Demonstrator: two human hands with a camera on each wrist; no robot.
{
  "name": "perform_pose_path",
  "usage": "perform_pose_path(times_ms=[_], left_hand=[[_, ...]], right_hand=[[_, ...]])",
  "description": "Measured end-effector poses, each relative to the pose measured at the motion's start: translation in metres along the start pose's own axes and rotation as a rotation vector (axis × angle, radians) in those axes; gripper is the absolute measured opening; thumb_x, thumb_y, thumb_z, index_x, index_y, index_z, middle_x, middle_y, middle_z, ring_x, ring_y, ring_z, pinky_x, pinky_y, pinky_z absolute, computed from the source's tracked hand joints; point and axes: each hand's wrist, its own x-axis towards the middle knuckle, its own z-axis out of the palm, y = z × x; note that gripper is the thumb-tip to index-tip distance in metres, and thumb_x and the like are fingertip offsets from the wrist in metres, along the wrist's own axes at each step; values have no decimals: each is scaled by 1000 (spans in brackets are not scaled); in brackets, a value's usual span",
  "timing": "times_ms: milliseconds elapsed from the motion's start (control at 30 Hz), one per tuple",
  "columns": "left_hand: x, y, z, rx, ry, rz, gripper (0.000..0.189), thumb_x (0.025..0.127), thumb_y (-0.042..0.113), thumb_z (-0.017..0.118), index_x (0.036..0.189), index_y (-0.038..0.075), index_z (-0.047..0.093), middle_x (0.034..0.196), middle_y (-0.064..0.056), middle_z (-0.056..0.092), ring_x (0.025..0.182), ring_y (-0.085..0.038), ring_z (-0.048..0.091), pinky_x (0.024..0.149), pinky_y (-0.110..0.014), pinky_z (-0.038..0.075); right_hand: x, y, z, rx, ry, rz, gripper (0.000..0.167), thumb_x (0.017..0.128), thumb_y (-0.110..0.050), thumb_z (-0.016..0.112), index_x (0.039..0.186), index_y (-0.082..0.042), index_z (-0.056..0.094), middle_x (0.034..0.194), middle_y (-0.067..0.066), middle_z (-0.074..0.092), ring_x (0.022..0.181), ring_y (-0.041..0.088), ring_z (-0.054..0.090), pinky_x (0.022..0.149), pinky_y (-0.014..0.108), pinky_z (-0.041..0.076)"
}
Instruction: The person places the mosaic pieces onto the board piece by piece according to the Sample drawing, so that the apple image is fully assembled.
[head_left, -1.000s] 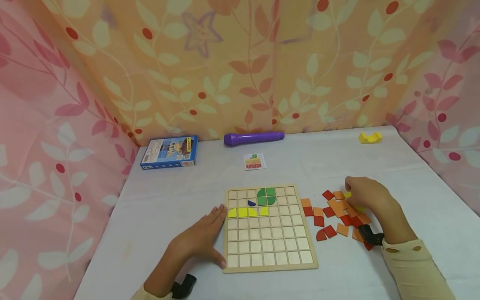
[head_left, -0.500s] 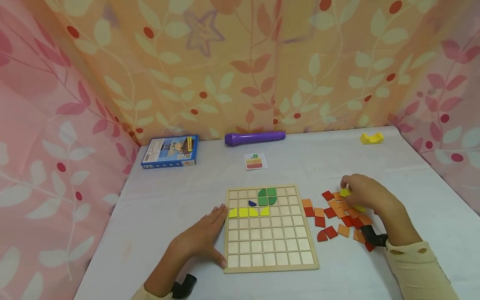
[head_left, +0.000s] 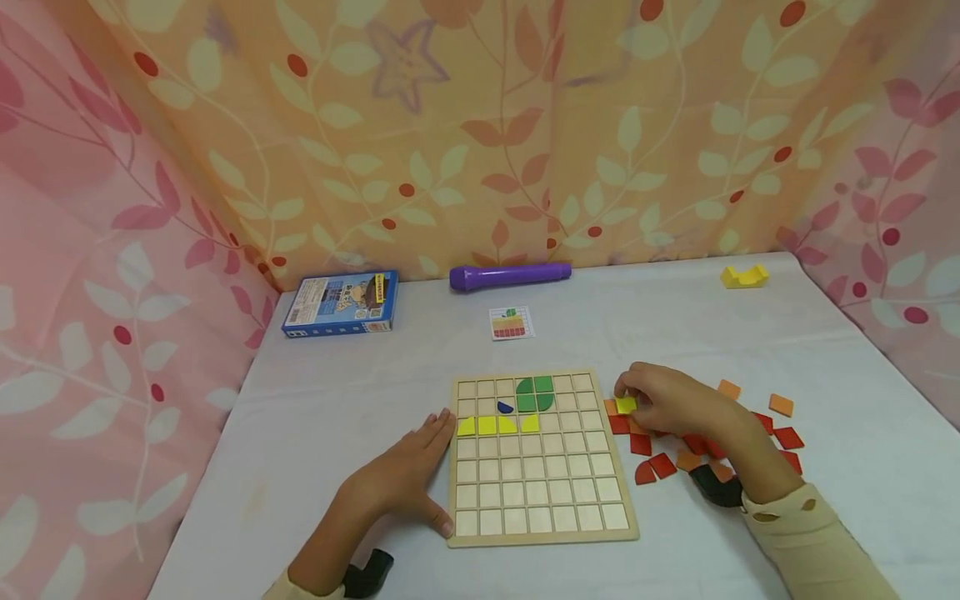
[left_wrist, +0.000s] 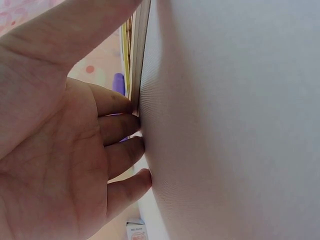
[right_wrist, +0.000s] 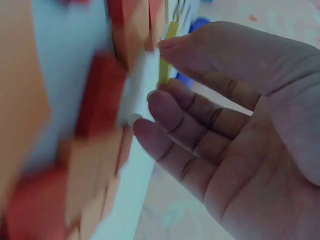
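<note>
A wooden grid board (head_left: 543, 493) lies on the white cloth. It bears a round group of green tiles (head_left: 526, 402), a small dark blue piece (head_left: 506, 407) and a row of several yellow tiles (head_left: 487, 425). My left hand (head_left: 397, 468) rests at the board's left edge, thumb spread and fingers extended; in the left wrist view the fingertips (left_wrist: 131, 147) touch the cloth beside the edge. Just right of the board, my right hand (head_left: 670, 402) pinches a square yellow tile (head_left: 626, 406) between thumb and finger. The right wrist view shows this yellow tile (right_wrist: 164, 72) edge-on.
Red tiles (head_left: 662, 464) and orange tiles (head_left: 781, 405) lie scattered under and around my right forearm. Behind the board are a small pattern card (head_left: 511, 323), a purple stick-like thing (head_left: 512, 277), a blue box (head_left: 341, 304) and a yellow holder (head_left: 745, 277).
My right hand has picked a yellow tile from the pile and carried it left, close to the board's right edge. Some loose tiles at the right have been uncovered. My left hand stays put.
</note>
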Motion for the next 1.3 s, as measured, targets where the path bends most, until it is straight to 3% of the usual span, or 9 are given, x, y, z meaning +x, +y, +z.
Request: perform_pose_path(times_ms=[300,767,1100,1300], left_hand=[[1,-2,3,13,-19,-6,145,48,55,96,160,5,19,166,-11,14,152,-30,12,118,-53,22],[2,-5,2,27,-11,-10,146,47,58,95,161,7,18,166,-11,13,152,-30,12,117,-54,23],[0,-2,0,31,-2,2,146,47,59,94,160,5,19,166,-12,14,152,-30,13,117,-53,23],[1,0,-1,36,-4,1,145,48,58,94,160,5,19,166,-13,14,152,-31,13,117,-53,24]], right_hand=[[11,-20,20,-24,-21,-145,22,83,-2,75,103,-10,70,88,-5,53,74,10,49,63,24,45],[53,-58,35,-89,-69,-273,17,86,-5,74,102,-10,73,92,-3,57,80,11,49,69,26,46],[58,-66,43,-132,-69,-261,15,86,-8,75,101,-11,74,92,-5,58,82,11,49,72,26,48],[39,-52,30,-94,2,-236,18,88,-4,70,103,-12,74,96,-5,61,82,11,54,74,29,50]])
